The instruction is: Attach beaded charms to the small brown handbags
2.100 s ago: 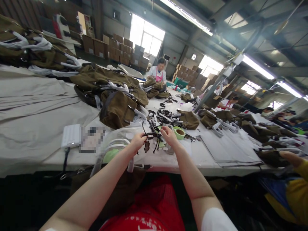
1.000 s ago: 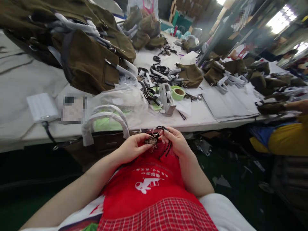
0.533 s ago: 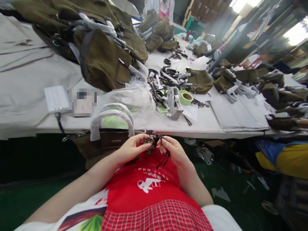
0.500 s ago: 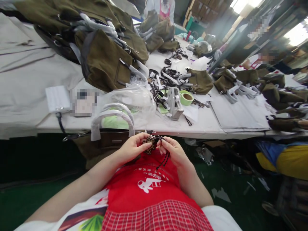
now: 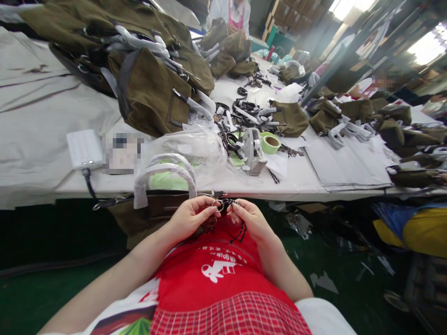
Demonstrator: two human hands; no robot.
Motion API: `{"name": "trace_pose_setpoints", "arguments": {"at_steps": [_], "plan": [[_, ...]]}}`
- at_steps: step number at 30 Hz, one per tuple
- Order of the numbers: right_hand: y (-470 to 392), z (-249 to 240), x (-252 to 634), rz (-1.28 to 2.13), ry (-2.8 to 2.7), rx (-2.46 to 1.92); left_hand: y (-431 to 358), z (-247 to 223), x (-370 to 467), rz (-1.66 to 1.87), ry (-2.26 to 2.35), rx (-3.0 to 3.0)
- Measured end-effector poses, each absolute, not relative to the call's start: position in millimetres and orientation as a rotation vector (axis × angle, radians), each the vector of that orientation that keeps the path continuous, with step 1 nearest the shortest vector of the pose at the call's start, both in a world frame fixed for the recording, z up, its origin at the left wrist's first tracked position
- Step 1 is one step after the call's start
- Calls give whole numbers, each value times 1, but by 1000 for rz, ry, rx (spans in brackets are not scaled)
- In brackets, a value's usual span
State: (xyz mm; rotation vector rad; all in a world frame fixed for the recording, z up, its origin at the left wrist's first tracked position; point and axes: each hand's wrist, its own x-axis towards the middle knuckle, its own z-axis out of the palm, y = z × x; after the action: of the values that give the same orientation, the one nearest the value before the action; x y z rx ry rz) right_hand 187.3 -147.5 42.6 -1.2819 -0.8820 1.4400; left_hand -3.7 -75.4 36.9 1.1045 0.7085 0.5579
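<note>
Between finger and thumb, my left hand (image 5: 194,215) pinches a metal ring (image 5: 219,206). A small leopard-patterned piece (image 5: 208,224) hangs below these fingers, partly hidden by them. My right hand (image 5: 252,217) is closed on a black-and-white cord (image 5: 240,233), whose two ends dangle beneath it. Ring and cord meet between the hands, in front of the red apron; how they join is too small to make out. Just behind my left hand, an olive bag (image 5: 139,218) with wrapped handles (image 5: 167,170) leans at the table's front edge.
Olive bags (image 5: 153,93) are heaped at the back left of the white table (image 5: 296,179). A tape dispenser (image 5: 253,151), a green tape roll (image 5: 270,142) and tangled straps (image 5: 249,111) lie ahead. A white power bank (image 5: 84,149) with a cable sits left. Another person (image 5: 228,18) stands at the back.
The leopard-patterned piece has dropped lower and turned under my left fingers, and the metal ring now shows between my hands. My right hand keeps its hold on the cord.
</note>
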Motion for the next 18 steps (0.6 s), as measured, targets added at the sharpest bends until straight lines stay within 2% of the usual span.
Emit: {"name": "trace_pose_setpoints", "arguments": {"at_steps": [8,11,16,18], "plan": [[-148,40,191,1359,-986,-1396,-78,42,-7,559,739,1065],[-150,46,196,1316,-1215,-1504,-78,45,-8,591,760,1146],[-151,65,197,880,-1587,-1598,-76,52,-14,508,808,1610],[-150,69,192,870,-1600,-1584,-75,54,-15,480,788,1773]]}}
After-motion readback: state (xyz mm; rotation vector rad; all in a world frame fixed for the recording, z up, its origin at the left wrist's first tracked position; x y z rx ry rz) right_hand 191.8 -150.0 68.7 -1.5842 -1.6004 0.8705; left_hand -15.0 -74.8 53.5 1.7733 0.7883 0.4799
